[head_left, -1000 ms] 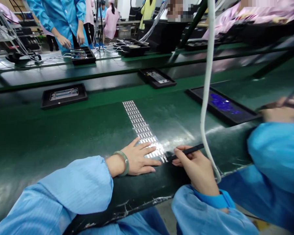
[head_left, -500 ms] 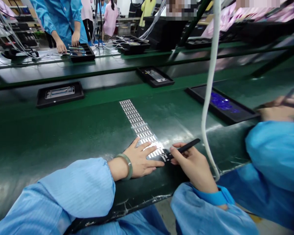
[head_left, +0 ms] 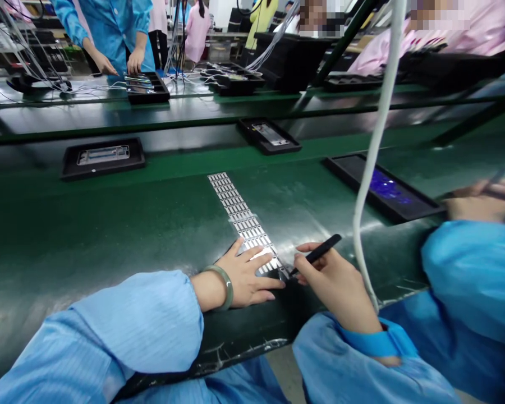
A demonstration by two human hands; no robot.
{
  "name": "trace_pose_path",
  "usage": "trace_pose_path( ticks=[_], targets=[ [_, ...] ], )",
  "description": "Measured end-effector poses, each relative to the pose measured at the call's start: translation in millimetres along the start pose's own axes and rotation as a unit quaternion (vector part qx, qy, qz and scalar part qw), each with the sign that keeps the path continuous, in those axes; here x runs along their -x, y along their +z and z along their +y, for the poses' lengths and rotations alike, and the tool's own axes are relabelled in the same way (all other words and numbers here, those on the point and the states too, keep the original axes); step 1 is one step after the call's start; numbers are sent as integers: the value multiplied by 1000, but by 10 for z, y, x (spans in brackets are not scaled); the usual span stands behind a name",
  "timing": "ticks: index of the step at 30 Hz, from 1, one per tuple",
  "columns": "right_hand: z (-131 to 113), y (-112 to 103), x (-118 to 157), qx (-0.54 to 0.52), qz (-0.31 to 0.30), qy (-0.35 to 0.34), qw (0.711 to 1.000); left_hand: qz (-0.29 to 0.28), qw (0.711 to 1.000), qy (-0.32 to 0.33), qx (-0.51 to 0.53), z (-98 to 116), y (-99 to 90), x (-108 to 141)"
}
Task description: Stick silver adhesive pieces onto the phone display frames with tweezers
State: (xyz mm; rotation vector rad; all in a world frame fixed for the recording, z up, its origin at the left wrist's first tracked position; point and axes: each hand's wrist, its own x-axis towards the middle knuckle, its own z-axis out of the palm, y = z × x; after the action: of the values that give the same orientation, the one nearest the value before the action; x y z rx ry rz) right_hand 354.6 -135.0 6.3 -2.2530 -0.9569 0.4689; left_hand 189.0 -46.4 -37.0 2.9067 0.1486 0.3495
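On my head feed, the green-and-black bench (head_left: 109, 235) runs across the view, its glossy surface catching the overhead light. Black trays sit along it: one holding a metal-framed part (head_left: 103, 157), another further up (head_left: 269, 136), and a third with a blue glow (head_left: 381, 191) off to the right. A white cable (head_left: 376, 168) hangs in front of that third tray. Beyond them, a second bench line carries more trays and loose wires, and a person in a blue coat (head_left: 113, 28) stands with both hands near a black tray (head_left: 147, 87).

The strip of small metal pieces (head_left: 239, 216) lies flat on the bench, running away from me, with its near end under the left hand (head_left: 244, 275), which wears a pale green bangle (head_left: 221, 287). Those fingers (head_left: 252, 252) are spread flat on the strip, gripping nothing. The right hand (head_left: 336, 286) is just beside it, its fingers (head_left: 307, 249) pinched on black tweezers (head_left: 317, 252). The tips reach the strip's near end; I cannot tell whether they hold a piece. At the right edge, a co-worker's hand (head_left: 480, 202) holds a thin tool (head_left: 494, 179).

Compared with the earlier frame, the tweezers stand steeper, and the white cable sits further right in view.
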Motion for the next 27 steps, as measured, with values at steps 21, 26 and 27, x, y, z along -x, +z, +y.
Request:
trace_pose_path(
  ticks=[21, 26, 27],
  targets=[
    [-777, 406, 158, -434, -78, -51, 896, 188, 809, -200, 519, -201, -431, 419],
    [-933, 559, 152, -419, -111, -81, 898, 234, 747, -250, 570, -222, -466, 550],
    [-952, 579, 148, -414, -113, -84, 899, 240, 740, -257, 573, -228, -469, 567]
  ],
)
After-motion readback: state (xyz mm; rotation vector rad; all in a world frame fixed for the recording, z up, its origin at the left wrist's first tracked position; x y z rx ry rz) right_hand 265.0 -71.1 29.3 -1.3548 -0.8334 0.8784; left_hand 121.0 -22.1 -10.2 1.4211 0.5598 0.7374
